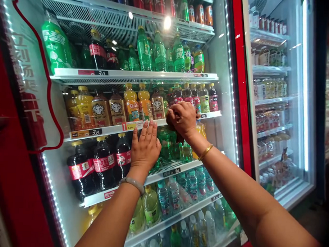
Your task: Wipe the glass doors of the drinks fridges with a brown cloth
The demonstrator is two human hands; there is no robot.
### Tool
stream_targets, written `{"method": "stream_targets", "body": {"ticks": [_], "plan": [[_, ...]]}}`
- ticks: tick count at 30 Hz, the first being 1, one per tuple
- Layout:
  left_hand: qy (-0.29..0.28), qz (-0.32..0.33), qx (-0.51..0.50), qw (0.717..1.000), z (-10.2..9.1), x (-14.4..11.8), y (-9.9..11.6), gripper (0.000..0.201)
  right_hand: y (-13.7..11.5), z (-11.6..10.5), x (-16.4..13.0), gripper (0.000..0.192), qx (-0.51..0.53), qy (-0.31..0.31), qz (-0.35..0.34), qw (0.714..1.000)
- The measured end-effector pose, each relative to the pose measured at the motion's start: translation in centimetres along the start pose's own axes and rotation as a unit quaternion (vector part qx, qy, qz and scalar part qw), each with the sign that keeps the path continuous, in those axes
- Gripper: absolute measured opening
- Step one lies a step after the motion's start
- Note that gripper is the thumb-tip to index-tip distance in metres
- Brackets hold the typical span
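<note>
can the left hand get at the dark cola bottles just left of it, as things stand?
Probably yes. The left hand lies flat against that shelf's front, the cola bottles stand beside it at the open shelf edge, nothing between.

you are reaching both arms into an open drinks fridge [235, 104]. your left hand [145, 148] is pressing flat, fingers spread upward, against the front of the shelf rail [105, 130] by a yellow price tag [130, 126]. your right hand [182, 118] is curling in a loose fist over the tops of green bottles [166, 143] just beside it. dark cola bottles [103, 164] are standing to the left on the same shelf, and brown tea bottles [109, 109] are sitting above.
</note>
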State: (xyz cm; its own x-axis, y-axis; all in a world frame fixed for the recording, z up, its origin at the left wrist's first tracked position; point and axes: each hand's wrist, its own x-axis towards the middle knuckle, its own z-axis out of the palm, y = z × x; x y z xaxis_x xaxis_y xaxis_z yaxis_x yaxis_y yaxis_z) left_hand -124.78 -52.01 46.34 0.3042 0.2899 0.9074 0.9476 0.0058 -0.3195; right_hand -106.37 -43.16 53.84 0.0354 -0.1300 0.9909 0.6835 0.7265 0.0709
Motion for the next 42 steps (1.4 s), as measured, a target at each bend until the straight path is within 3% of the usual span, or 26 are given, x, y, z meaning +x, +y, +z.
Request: {"method": "stream_targets", "body": {"ticks": [4, 7, 10, 12, 15, 18, 22, 26, 29, 33, 37, 40, 42], "plan": [[0.003, -0.001, 0.000, 1.000, 0.1, 0.0, 0.0, 0.081, -0.1, -1.3, -4.9, 0.020, 0.013, 0.043, 0.027, 0.999], [0.006, 0.004, -0.003, 1.000, 0.1, -0.1, -0.1, 0.080, -2.5, -1.1, -7.1, 0.018, 0.018, -0.005, -0.080, 0.997], [0.015, 0.006, 0.002, 1.000, 0.1, -0.1, -0.1, 0.081, -3.3, 0.3, -4.7, 0.014, 0.025, -0.048, -0.188, 0.981], [0.026, 0.009, 0.016, 1.000, 0.2, -0.1, -0.1, 0.082, -1.7, 0.9, -1.9, 0.016, 0.014, -0.050, -0.188, 0.981], [0.033, 0.014, 0.030, 0.999, 0.2, 0.0, 0.0, 0.082, 2.2, 0.4, -0.1, 0.019, -0.004, 0.009, -0.044, 0.999], [0.031, 0.009, 0.025, 0.999, 0.1, 0.0, 0.1, 0.081, 3.9, -1.1, -2.4, 0.022, -0.013, 0.055, 0.051, 0.997], [0.025, 0.009, 0.023, 0.999, 0.0, 0.0, 0.1, 0.079, 0.5, -1.0, -5.4, 0.016, 0.004, 0.011, -0.015, 1.000], [0.015, 0.007, 0.024, 1.000, 0.1, 0.0, 0.1, 0.083, -2.1, 1.0, -2.0, 0.015, 0.029, -0.051, -0.113, 0.992], [0.017, 0.005, 0.030, 0.999, 0.2, -0.1, 0.1, 0.082, -1.4, 1.3, 0.1, 0.019, 0.025, -0.043, -0.084, 0.995], [0.022, 0.001, 0.042, 0.999, 0.4, -0.1, 0.1, 0.079, -1.6, 0.4, -3.0, 0.019, 0.004, 0.029, 0.022, 0.999], [0.019, 0.008, 0.050, 0.999, 0.4, -0.1, 0.0, 0.075, -3.4, 0.4, -5.4, 0.013, 0.016, -0.035, -0.102, 0.994], [0.014, 0.001, 0.045, 0.999, 0.4, -0.1, 0.0, 0.076, -2.2, 0.7, -3.0, 0.014, 0.028, -0.076, -0.160, 0.984], [0.009, -0.005, 0.038, 0.999, 0.3, -0.1, 0.1, 0.077, -0.1, 0.5, -1.2, 0.017, 0.023, -0.068, -0.136, 0.988]]}}
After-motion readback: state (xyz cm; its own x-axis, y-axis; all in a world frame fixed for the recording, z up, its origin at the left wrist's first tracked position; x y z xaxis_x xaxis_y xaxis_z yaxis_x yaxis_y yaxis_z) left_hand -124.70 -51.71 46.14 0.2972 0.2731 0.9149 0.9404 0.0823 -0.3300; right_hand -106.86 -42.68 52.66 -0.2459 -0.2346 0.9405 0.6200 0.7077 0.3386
